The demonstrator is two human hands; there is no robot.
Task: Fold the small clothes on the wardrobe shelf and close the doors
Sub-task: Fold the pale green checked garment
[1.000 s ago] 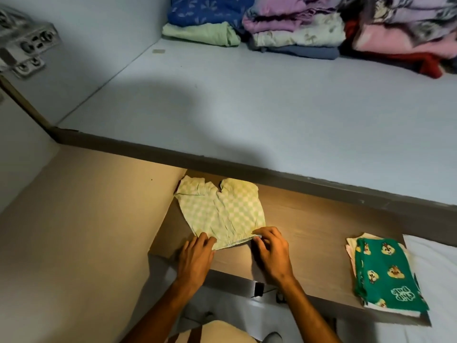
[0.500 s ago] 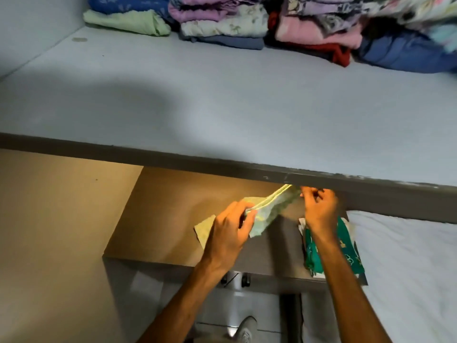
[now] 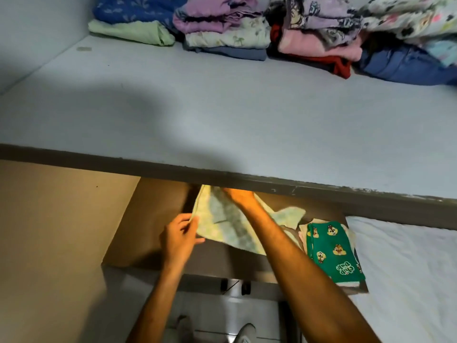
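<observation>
A small pale green checked garment (image 3: pixel 222 224) is held above the wooden shelf (image 3: pixel 148 214), just under the edge of the grey shelf (image 3: pixel 222 120) above. My left hand (image 3: pixel 180 238) pinches its near left edge. Farther in, my right hand (image 3: pixel 237 195) grips its far upper edge, the fingertips partly hidden under the grey shelf's front edge. Part of the cloth trails right toward a folded stack topped by a green cartoon-print piece (image 3: pixel 331 251).
Several folded clothes (image 3: pixel 222 33) lie stacked along the back of the grey shelf. A white surface (image 3: pixel 408 268) lies to the right of the wooden shelf. A beige panel (image 3: pixel 49 231) stands at the left. Floor and feet (image 3: pixel 244 332) show below.
The garment, flat on the wooden shelf one second ago, has been lifted. My right hand moved to its far edge and my left hand now pinches the left side, spreading it.
</observation>
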